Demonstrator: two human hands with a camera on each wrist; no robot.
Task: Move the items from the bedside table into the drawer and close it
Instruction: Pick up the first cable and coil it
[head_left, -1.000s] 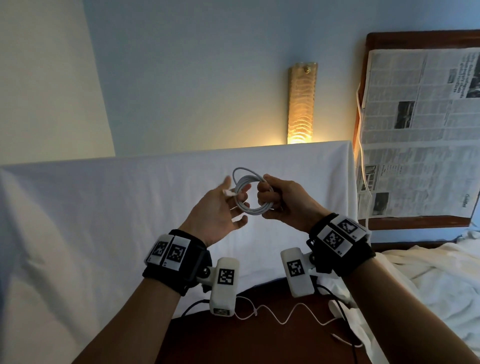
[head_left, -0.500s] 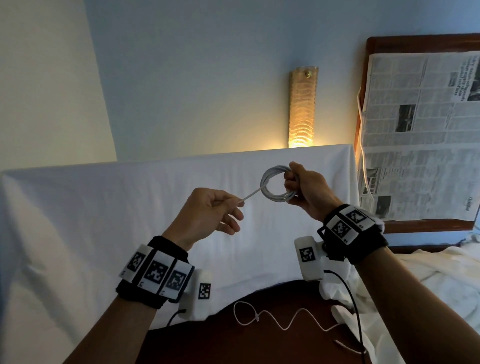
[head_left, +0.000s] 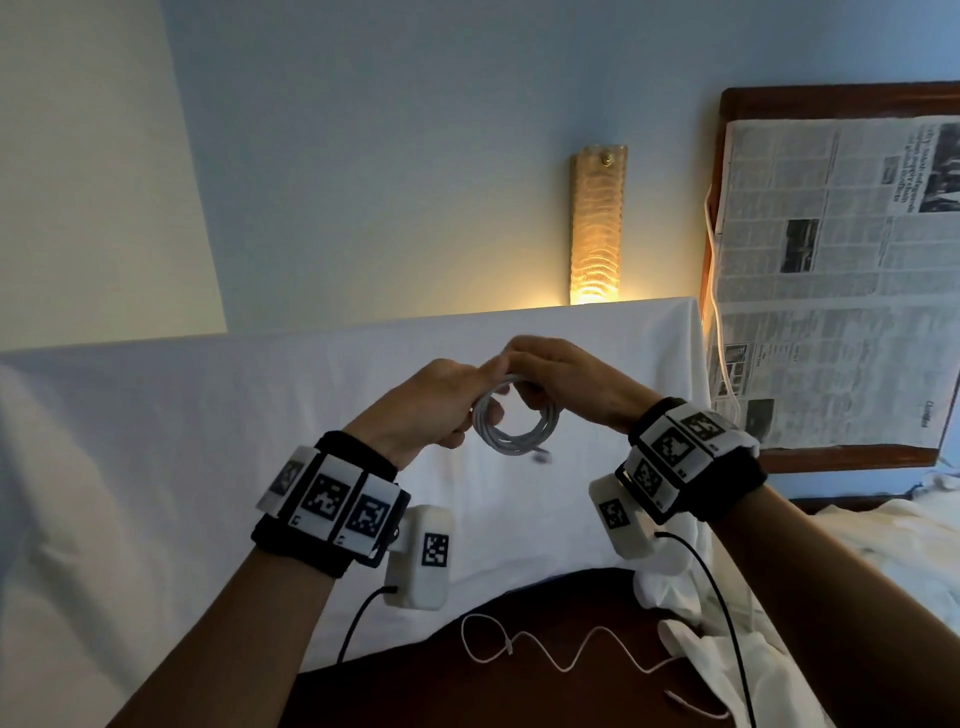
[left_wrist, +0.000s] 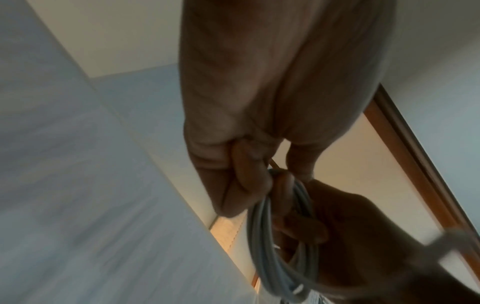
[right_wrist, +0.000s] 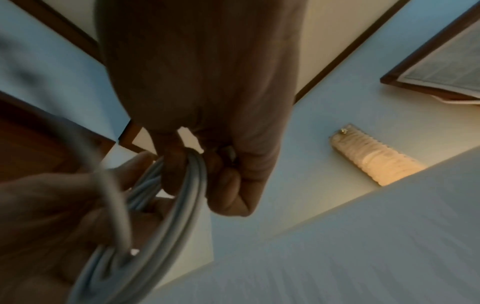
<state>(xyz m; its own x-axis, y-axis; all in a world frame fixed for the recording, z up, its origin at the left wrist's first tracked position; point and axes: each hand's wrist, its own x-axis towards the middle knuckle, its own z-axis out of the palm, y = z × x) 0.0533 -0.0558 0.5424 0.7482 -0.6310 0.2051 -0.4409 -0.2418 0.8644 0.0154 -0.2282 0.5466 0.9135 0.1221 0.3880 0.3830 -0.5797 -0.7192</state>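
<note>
Coiled cable (head_left: 517, 423): white, thin, wound into several round loops; held up in the air in front of the white-draped surface, well above the table.
Coil pose: roughly upright, hanging down from where both hands meet at its top.
Coil end: a small plug tip (head_left: 540, 457) sticks out at the lower edge, blurred.
Bedside table (head_left: 415, 686): dark brown wood, low in the head view.
Loose cable (head_left: 566, 656): thin, white, lying in wavy bends on the tabletop.
</note>
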